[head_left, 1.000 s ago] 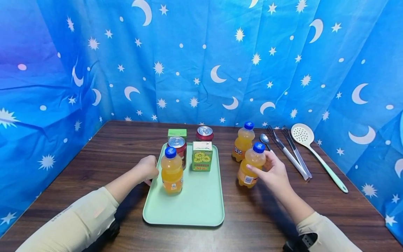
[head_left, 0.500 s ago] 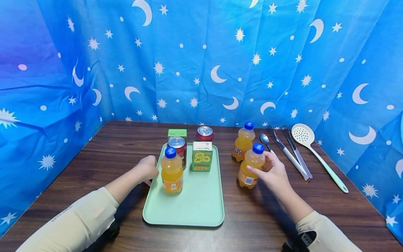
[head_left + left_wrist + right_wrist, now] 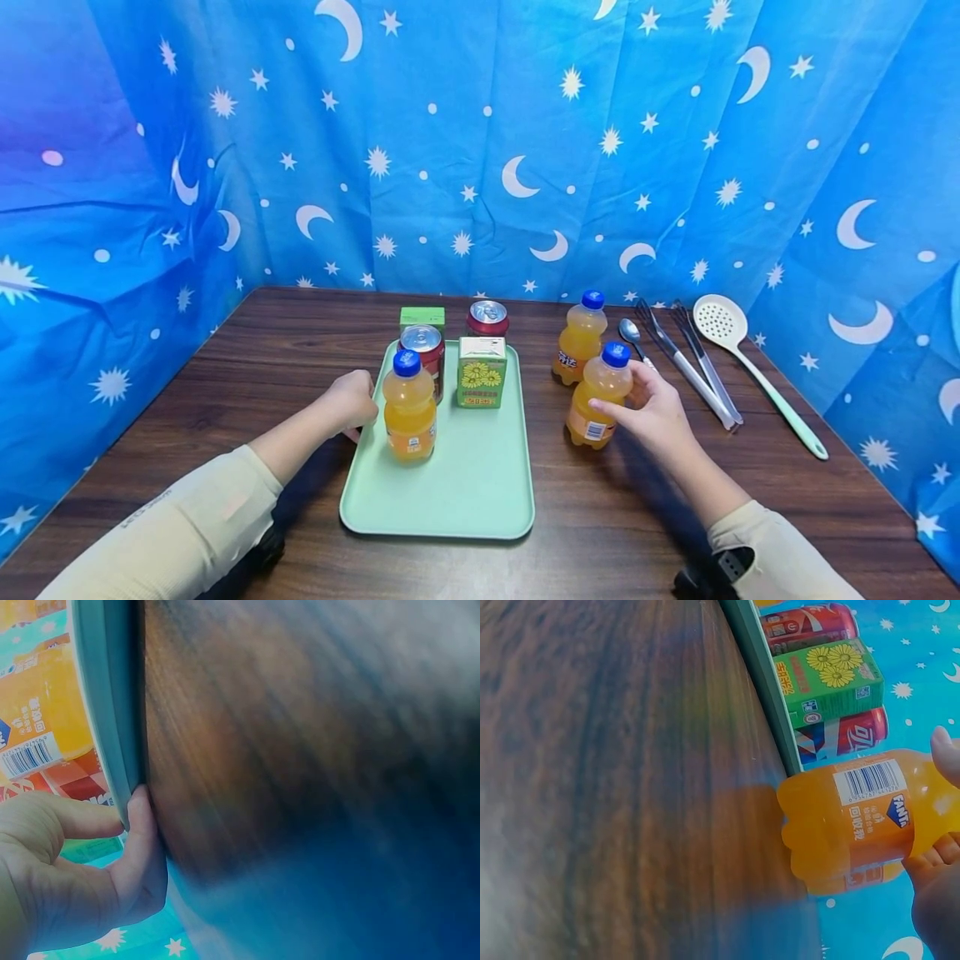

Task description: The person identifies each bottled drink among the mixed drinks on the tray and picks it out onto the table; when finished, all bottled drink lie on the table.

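Note:
My left hand (image 3: 348,406) pinches the left rim of a mint-green tray (image 3: 450,504); in the left wrist view the thumb and a finger meet at its edge (image 3: 109,690). My right hand (image 3: 660,417) grips an orange soda bottle (image 3: 588,408) with a blue cap, to the right of the tray. The right wrist view shows this bottle (image 3: 877,817) with a FANTA label and barcode, held around its upper part. A second orange soda bottle (image 3: 409,417) stands on the tray near my left hand. Behind the held bottle, a third orange soda bottle (image 3: 581,333) stands on the table.
On the tray stand a red soda can (image 3: 431,354) and a green drink carton (image 3: 480,375). Another carton (image 3: 422,317) and can (image 3: 487,317) are at its far end. Right of the bottles lie a spoon (image 3: 630,332), two metal-handled utensils (image 3: 701,383) and a skimmer (image 3: 776,396).

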`<action>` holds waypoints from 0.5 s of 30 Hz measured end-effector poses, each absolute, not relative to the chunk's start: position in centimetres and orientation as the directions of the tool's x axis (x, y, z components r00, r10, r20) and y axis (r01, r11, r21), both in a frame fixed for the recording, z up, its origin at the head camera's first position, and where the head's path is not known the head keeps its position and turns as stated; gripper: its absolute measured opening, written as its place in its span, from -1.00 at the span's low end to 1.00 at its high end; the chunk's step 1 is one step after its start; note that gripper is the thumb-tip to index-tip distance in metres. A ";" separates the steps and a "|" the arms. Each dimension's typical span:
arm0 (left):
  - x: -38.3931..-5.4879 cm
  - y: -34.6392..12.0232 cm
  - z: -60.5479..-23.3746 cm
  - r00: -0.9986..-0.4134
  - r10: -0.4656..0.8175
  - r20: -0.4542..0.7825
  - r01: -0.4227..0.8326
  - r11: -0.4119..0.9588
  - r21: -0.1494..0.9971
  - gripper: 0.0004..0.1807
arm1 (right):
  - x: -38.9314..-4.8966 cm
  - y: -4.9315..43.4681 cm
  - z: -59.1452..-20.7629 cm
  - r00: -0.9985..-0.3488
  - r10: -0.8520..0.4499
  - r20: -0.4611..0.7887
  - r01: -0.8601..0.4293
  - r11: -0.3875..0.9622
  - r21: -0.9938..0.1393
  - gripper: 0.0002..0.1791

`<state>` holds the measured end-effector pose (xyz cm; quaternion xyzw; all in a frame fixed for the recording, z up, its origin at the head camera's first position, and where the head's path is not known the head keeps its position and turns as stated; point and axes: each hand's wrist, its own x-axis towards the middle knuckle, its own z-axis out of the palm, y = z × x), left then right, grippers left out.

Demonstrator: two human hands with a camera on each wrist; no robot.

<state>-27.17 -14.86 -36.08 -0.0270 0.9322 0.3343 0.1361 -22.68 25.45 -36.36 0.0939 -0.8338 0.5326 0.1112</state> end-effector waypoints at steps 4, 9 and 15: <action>-27.1 -14.9 -36.0 -0.962 0.045 -0.271 -0.138 0.772 0.620 -0.82 | -22.5 25.7 -36.2 -0.959 -0.045 0.279 -0.271 0.428 -0.862 -0.25; -27.0 -14.9 -36.0 -0.962 0.051 -0.269 -0.133 0.770 0.624 -0.82 | -21.9 26.0 -35.8 -0.943 -0.042 0.331 -0.314 0.447 -0.838 -0.29; -27.1 -15.0 -36.1 -0.962 0.054 -0.267 -0.130 0.771 0.623 -0.81 | -21.0 26.6 -35.1 -0.867 -0.060 0.495 -0.477 0.390 -0.788 -0.38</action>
